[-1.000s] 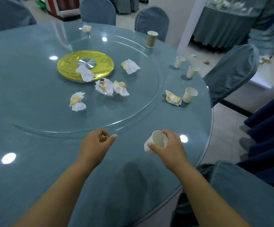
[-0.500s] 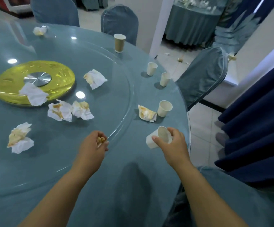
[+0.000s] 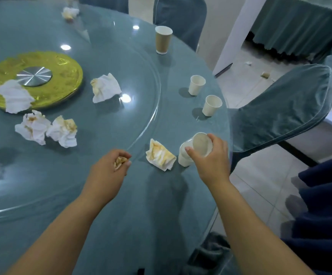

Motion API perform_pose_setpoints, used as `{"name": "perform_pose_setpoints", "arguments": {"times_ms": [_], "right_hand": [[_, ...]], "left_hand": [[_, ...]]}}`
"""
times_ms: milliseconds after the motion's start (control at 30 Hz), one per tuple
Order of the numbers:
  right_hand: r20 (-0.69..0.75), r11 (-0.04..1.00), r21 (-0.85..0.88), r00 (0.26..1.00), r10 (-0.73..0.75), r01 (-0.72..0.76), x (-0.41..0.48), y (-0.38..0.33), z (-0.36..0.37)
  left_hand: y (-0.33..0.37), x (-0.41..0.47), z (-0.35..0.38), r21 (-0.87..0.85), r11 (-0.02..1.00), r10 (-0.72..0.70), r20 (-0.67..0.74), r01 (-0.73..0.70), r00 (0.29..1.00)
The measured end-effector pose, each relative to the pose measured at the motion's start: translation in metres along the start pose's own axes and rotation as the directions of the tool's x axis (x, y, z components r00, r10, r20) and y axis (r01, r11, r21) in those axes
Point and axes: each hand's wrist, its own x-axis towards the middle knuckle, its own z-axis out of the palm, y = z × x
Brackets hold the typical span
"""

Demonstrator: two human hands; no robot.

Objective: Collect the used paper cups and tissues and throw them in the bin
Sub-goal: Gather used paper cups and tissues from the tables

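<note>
My right hand (image 3: 210, 161) grips a white paper cup (image 3: 201, 143), tilted with its mouth towards me, right over another white cup (image 3: 184, 158) that stands on the blue round table (image 3: 141, 215). My left hand (image 3: 109, 171) holds a small crumpled, stained tissue (image 3: 120, 161). Between my hands lies a yellow-stained tissue (image 3: 160, 155) on the table. Two more white cups (image 3: 196, 84) (image 3: 211, 105) and a taller brown cup (image 3: 162, 39) stand near the table's right edge.
Several crumpled tissues lie on the glass turntable (image 3: 141, 80), one (image 3: 14, 98) partly on the gold centre plate (image 3: 62, 76). A covered chair (image 3: 280, 108) stands close at the right, another chair (image 3: 179, 14) behind. A dark blue curtain (image 3: 323, 195) hangs at the right.
My view and both hands have shifted right along the table. My right hand has carried its cup up to the standing cup beside the stained tissue.
</note>
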Motion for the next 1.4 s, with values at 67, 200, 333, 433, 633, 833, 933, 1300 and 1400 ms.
{"name": "perform_pose_setpoints", "arguments": {"times_ms": [67,200,333,433,633,833,933,1300,1400], "right_hand": [[0.083,0.999,-0.037,0.996,-0.009,0.012,0.017,0.008,0.002],[0.295,0.98,-0.199,0.952,0.085,-0.026,0.036,0.017,0.012],[0.405,0.981,-0.193,0.909,0.095,-0.016,0.043,0.017,0.017],[0.404,0.984,-0.174,0.91,0.096,-0.027,0.045,0.018,0.017],[0.2,0.999,-0.047,0.98,-0.018,0.028,0.078,0.018,-0.007],[0.045,0.984,0.168,0.997,-0.062,0.054,0.165,0.022,-0.034],[0.055,0.966,0.242,0.992,-0.111,0.094,0.216,0.025,-0.043],[0.432,0.992,-0.001,0.895,-0.113,0.126,0.305,0.06,-0.019],[0.459,0.992,0.025,0.88,-0.119,0.121,0.314,0.059,-0.017]], "left_hand": [[0.009,0.0,0.01,0.02,0.999,-0.026,-0.015,0.026,1.0],[0.016,0.004,0.015,0.005,0.998,-0.069,-0.056,0.069,0.996],[0.017,0.012,0.018,0.003,0.998,-0.06,-0.068,0.061,0.996],[0.019,0.019,0.022,-0.002,0.998,-0.059,-0.075,0.059,0.995],[0.039,0.039,0.041,-0.017,0.999,-0.034,-0.082,0.033,0.996],[0.079,0.092,0.075,-0.02,0.998,-0.063,-0.136,0.061,0.989],[0.098,0.122,0.101,-0.041,0.996,-0.092,-0.208,0.086,0.974],[0.131,0.168,0.156,-0.069,0.971,-0.237,-0.255,0.227,0.937],[0.137,0.179,0.165,-0.069,0.973,-0.229,-0.263,0.219,0.937]]}}
